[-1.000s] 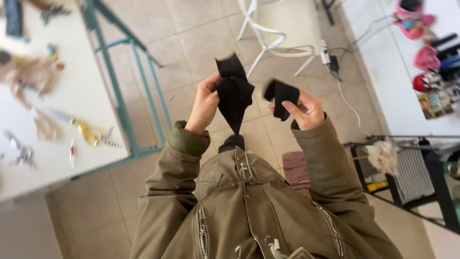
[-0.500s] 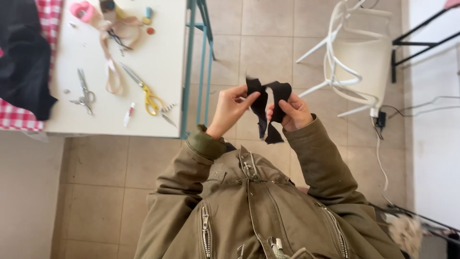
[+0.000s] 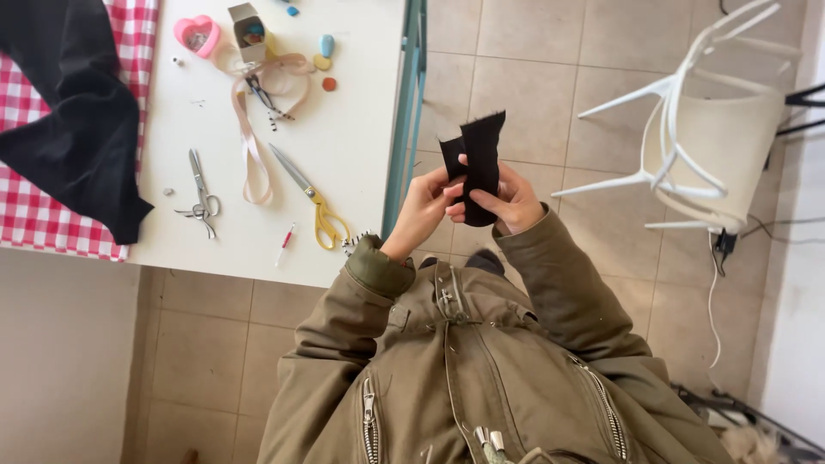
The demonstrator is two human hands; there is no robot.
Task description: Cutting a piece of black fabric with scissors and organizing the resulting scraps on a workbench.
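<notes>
A small piece of black fabric (image 3: pixel 479 163) is folded into an upright strip in front of my chest, over the tiled floor. My left hand (image 3: pixel 424 210) pinches its left side and lower part. My right hand (image 3: pixel 507 199) grips it from the right, fingers wrapped across the lower end. Both hands touch each other around the cloth. My sleeves are olive green, like the zipped jacket (image 3: pixel 464 361) below.
A white table (image 3: pixel 344 129) with a teal frame stands to the left, holding yellow-handled scissors (image 3: pixel 314 202), small silver scissors (image 3: pixel 202 193), pink ribbon (image 3: pixel 249 146), a pink heart box (image 3: pixel 196 34), black cloth (image 3: pixel 77 129) on red checked fabric. A white chair (image 3: pixel 713 146) stands right.
The view has swung so the table fills more of the left side. The black fabric, loosely spread between my hands before, is now folded into a narrow upright strip held by both hands.
</notes>
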